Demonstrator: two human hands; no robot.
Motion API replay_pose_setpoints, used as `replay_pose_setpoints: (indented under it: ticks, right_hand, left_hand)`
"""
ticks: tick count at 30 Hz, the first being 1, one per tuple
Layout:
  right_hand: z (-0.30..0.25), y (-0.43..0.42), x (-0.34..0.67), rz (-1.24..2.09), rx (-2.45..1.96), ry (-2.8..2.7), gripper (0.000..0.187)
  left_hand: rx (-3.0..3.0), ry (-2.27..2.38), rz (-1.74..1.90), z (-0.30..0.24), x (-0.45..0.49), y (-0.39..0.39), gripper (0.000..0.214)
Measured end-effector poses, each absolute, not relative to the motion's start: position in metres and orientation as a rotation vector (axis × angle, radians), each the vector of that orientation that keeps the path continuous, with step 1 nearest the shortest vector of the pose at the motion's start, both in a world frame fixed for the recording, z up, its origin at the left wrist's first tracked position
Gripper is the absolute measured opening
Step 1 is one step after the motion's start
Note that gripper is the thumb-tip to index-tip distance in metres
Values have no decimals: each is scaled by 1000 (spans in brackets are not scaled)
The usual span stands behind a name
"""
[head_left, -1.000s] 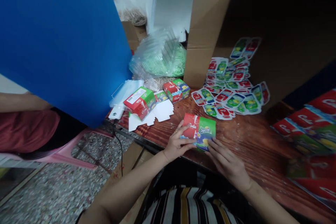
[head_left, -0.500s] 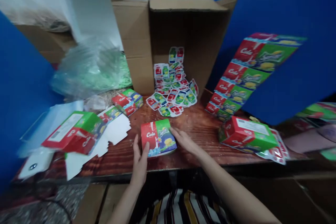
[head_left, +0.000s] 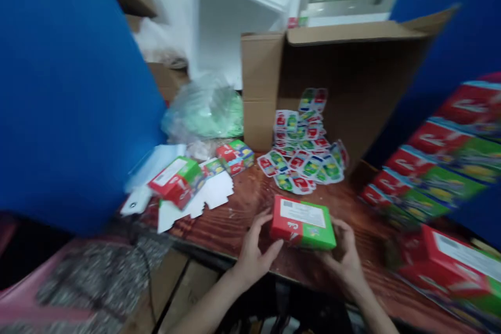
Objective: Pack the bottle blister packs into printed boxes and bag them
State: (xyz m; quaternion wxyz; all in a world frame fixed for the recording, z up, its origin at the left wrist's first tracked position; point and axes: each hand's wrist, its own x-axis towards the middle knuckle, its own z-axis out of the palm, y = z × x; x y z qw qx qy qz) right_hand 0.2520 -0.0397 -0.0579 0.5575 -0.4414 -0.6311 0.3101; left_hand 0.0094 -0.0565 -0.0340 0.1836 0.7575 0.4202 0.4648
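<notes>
Squarely between both hands [head_left: 253,254] [head_left: 349,262], the box [head_left: 302,223]

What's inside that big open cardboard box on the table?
A heap of red-and-green printed cutouts lies in the cardboard box and spills onto the table. Whatever lies beneath the heap is covered.

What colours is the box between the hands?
Head view: the box is mostly red and green, with a white label.
</notes>
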Motion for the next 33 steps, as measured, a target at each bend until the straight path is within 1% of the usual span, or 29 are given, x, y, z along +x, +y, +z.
replay_pose_setpoints:
  ticks: [2, 3, 4, 5, 7, 8, 10, 11, 13, 15, 17, 21, 24, 28, 30, 33]
  right_hand:
    - [-63, -33, 253, 820, -1036, -1471, 80]
    - [-63, -30, 254, 861, -1025, -1465, 84]
    - [-61, -27, 254, 896, -1018, -1462, 85]
    - [-58, -25, 256, 913, -1017, -1459, 85]
    - [-51, -23, 261, 922, -1064, -1449, 84]
    - [-48, -23, 265, 926, -1108, -1433, 85]
    - [-44, -23, 273, 949, -1191, -1396, 85]
    - [-44, -22, 277, 949, -1222, -1382, 85]
    - [-46, -21, 284, 915, -1255, -1381, 85]
    - [-48, -19, 287, 865, -1261, -1408, 84]
    - [-48, -19, 287, 847, -1233, -1463, 85]
    - [-41, -21, 282, 835, -1243, -1651, 100]
    - [-36, -20, 282, 843, -1249, -1698, 102]
    - [-35, -16, 290, 856, -1202, -1660, 100]
    - [-35, -16, 296, 851, -1207, -1619, 99]
    - [-33, -17, 302, 838, -1238, -1577, 100]
  left_hand:
    - [2064, 1449, 1543, -8, -20, -40, 48]
    - [2099, 1628, 1613, 6, -41, -32, 40]
    - [2154, 1822, 1615, 19, -65, -24, 35]
    - [2187, 2034, 1554, 31, -90, -16, 36]
    - [2058, 2476, 1269, 49, -138, -2, 50]
    - [1930, 2631, 1077, 55, -160, 4, 63]
    - [1710, 2740, 679, 59, -194, 14, 88]
    - [1660, 2743, 521, 60, -206, 18, 95]
    - [1632, 2725, 317, 59, -220, 23, 98]
    - [1672, 2714, 250, 58, -225, 26, 94]
    - [1736, 2702, 260, 58, -225, 25, 88]
    - [1873, 2728, 402, 54, -218, 18, 76]
    - [2142, 2636, 546, 55, -207, 10, 74]
    - [2464, 2217, 783, 68, -179, -3, 75]
    - [2514, 1923, 898, 73, -159, -8, 77]
    - [2496, 1537, 948, 71, -127, -9, 79]
